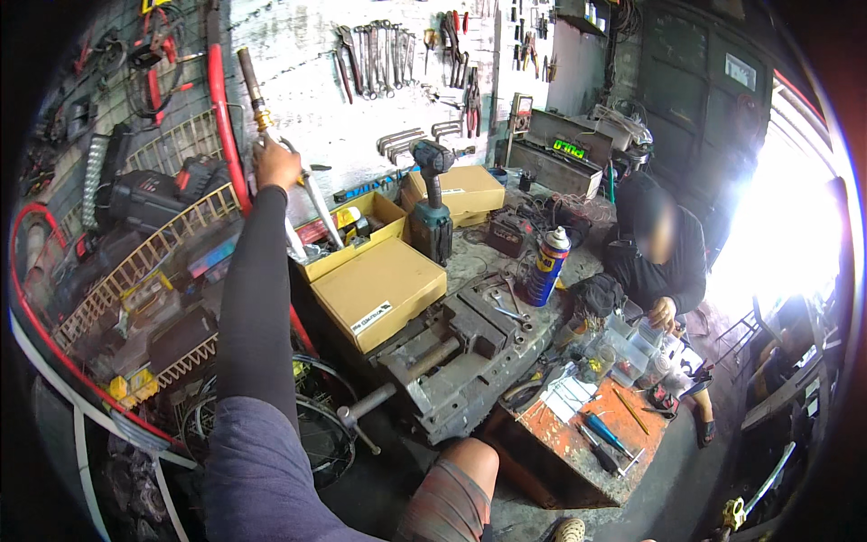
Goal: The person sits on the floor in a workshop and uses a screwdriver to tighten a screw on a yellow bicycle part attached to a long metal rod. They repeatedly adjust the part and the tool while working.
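My left hand, at the end of a dark sleeve, is raised by the wall with its fingers closed round what looks like a bicycle fork. The fork's brownish upper tube, with a brass-coloured part, rises above my fist. Two silvery legs slant down below it, their lower ends beside an open cardboard box of small items. Just left of the hand runs a red tube. My right hand is out of view.
A closed cardboard box, impact driver, spray can and bench vise crowd the bench. Hand tools lie on an orange-topped box. Another person sits at the right. Wrenches hang on the wall; wire racks stand left.
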Motion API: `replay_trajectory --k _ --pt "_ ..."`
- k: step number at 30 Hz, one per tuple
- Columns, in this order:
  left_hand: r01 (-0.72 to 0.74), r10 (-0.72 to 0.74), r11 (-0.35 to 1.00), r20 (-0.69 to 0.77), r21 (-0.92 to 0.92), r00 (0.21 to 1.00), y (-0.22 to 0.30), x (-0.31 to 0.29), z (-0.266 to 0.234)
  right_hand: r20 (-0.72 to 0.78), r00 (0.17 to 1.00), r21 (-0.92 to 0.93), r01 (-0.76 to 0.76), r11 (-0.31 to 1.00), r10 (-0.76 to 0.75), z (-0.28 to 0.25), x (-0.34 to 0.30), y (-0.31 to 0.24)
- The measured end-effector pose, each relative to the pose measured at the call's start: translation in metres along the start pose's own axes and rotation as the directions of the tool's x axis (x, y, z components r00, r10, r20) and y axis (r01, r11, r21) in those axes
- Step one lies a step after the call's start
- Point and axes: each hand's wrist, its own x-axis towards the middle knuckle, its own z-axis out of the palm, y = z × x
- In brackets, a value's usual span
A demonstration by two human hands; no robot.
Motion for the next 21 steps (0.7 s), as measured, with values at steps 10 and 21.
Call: replay_trajectory --k 10,21 --pt "0.184 -0.192 0.978 0.079 0.103 0.978 -0.036 0.062 0.033 -0.038 0.992 -0.285 0.106 0.953 -0.122 0.011 -0.026 -0.019" --pt "-0.263 0.245 0.959 -0.149 -0.108 0.958 0.088 0.038 -0.03 0.003 0.979 0.016 0.202 0.979 -0.202 -0.083 -0.002 0.009"
